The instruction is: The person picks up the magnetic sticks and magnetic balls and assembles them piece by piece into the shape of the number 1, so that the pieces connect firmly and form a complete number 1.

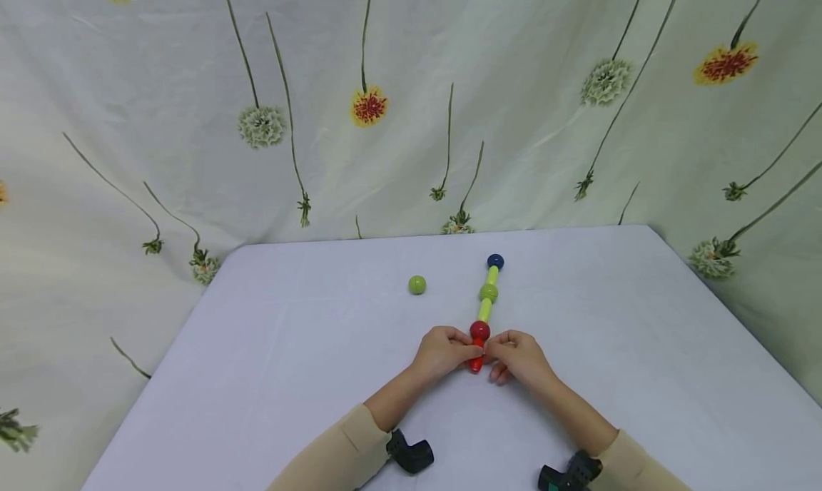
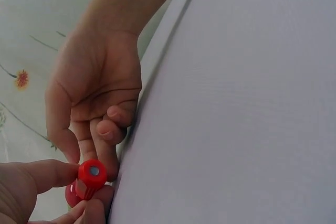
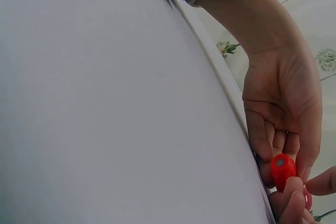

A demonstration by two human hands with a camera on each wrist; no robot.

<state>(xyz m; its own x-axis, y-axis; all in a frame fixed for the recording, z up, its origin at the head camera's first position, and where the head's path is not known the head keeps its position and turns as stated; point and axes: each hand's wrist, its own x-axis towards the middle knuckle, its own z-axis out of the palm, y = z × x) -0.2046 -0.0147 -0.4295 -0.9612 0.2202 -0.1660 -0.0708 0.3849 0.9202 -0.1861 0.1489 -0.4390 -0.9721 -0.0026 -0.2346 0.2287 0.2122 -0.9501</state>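
Observation:
A chain of toy balls and rods lies on the table, pointing away from me. At its near end a red rod (image 1: pixel 476 365) joins a dark red ball (image 1: pixel 479 330). Beyond come a yellow-green rod (image 1: pixel 484 310), a green ball (image 1: pixel 489 293), another yellow-green rod (image 1: pixel 491 275) and a dark blue ball (image 1: pixel 495 262). My left hand (image 1: pixel 442 351) pinches the red rod between thumb and fingers. From the other side, my right hand (image 1: pixel 523 360) pinches it close to the dark red ball. A grey disc shows in the rod's near end (image 2: pixel 94 171).
A loose green ball (image 1: pixel 417 285) sits left of the chain. White cloth covers the table (image 1: pixel 308 320), and a flower-printed curtain (image 1: pixel 411 163) hangs behind it. Black devices (image 1: pixel 411 454) are strapped at both wrists.

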